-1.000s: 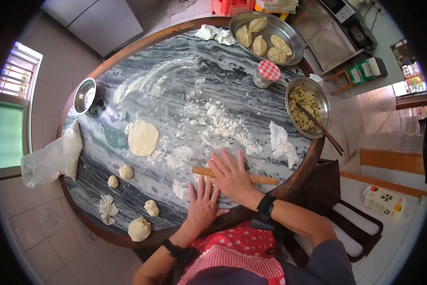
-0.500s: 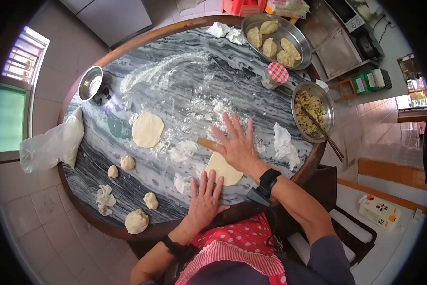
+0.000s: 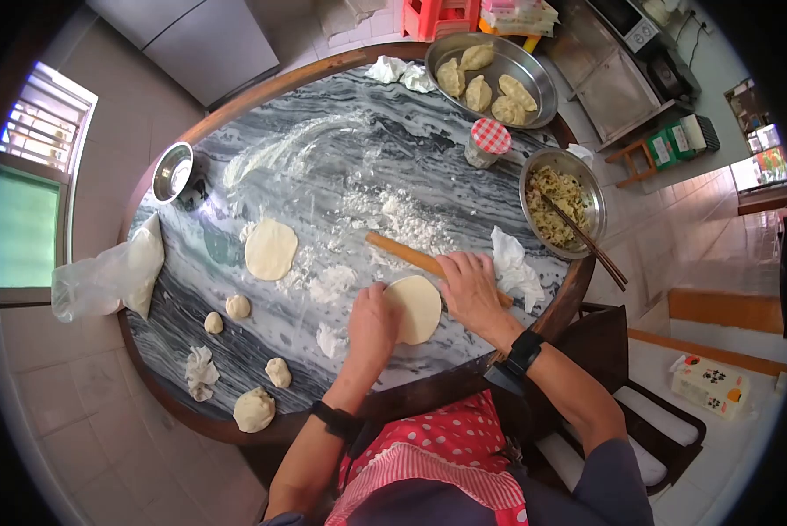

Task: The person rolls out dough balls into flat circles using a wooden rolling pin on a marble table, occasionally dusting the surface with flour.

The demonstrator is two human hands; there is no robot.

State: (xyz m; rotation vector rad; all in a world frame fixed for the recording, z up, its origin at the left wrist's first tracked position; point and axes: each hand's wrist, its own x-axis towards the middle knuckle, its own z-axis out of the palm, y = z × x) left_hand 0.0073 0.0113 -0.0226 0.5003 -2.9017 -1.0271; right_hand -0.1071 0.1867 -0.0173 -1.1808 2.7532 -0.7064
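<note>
Head camera frames pale, round dough sheet [image 3: 418, 309] on gray-streaked marble tabletop [image 3: 297, 333]

The dough sheet lies flat near the table's close edge, between a person's bare hands. The left hand [image 3: 374, 324] curls at its left edge; whether the fingers pinch the dough appears hidden from overhead. The right hand [image 3: 471, 289] is closed around a slim, tan wooden rolling pin [image 3: 402, 252], just beside the sheet. The dough looks light, soft and prone to stretching or tearing, best lifted by its rim with spread fingers; the pin looks stiff and light, easily held near either end, though flour may make it slippery. Beyond the table, a white carton [image 3: 709, 384] bears dark characters and an orange mark, too small to read, as is print on green-and-white packages [image 3: 668, 145].
</note>
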